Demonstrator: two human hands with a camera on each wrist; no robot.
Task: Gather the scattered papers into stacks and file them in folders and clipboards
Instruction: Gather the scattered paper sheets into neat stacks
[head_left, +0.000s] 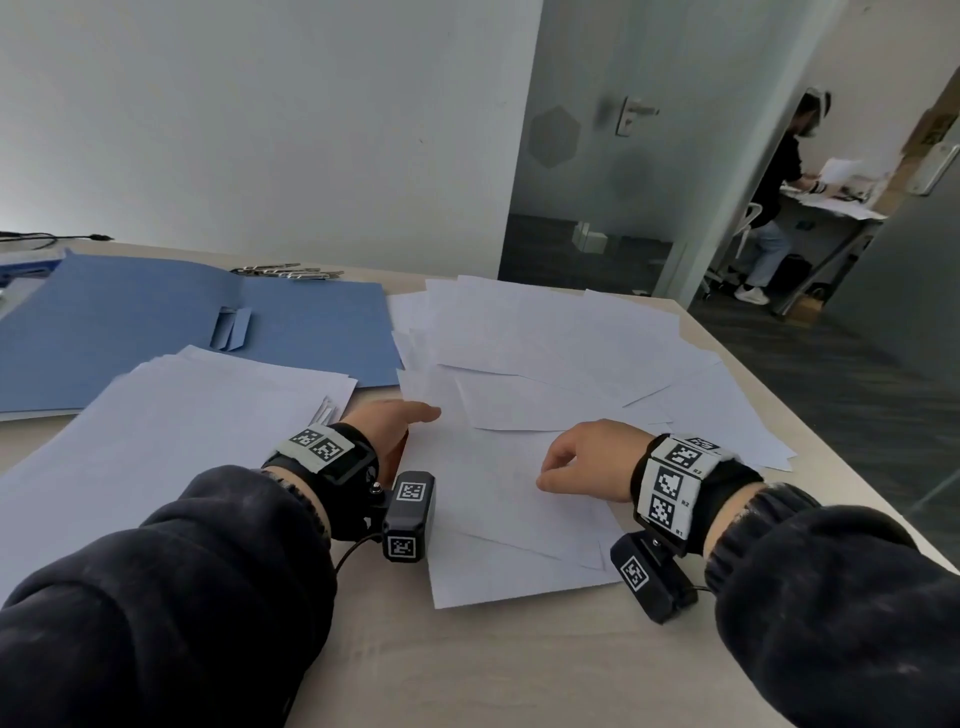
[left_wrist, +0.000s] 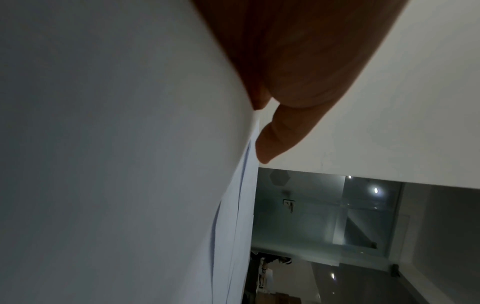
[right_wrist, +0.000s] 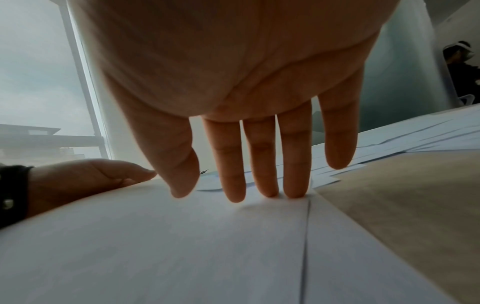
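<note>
The scattered papers (head_left: 545, 364) are lying mid-table. The right hand (head_left: 587, 460) is pressing straight fingertips (right_wrist: 293, 191) onto them; the left hand (head_left: 387, 421), fingers extended, is resting at their nine-o'clock edge.

Distant person (head_left: 779, 192) beyond glass door (head_left: 613, 156)

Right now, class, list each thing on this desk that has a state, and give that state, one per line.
Blue folder: open, lying flat, empty.
Gathered paper stack: roughly squared, overlapping the folder's near edge.
Scattered papers: loose, overlapping, unsorted.
Left hand: open, at the near sheets' left edge.
Right hand: open, fingers touching the near sheets.
Metal clips: loose beyond the folder.
</note>
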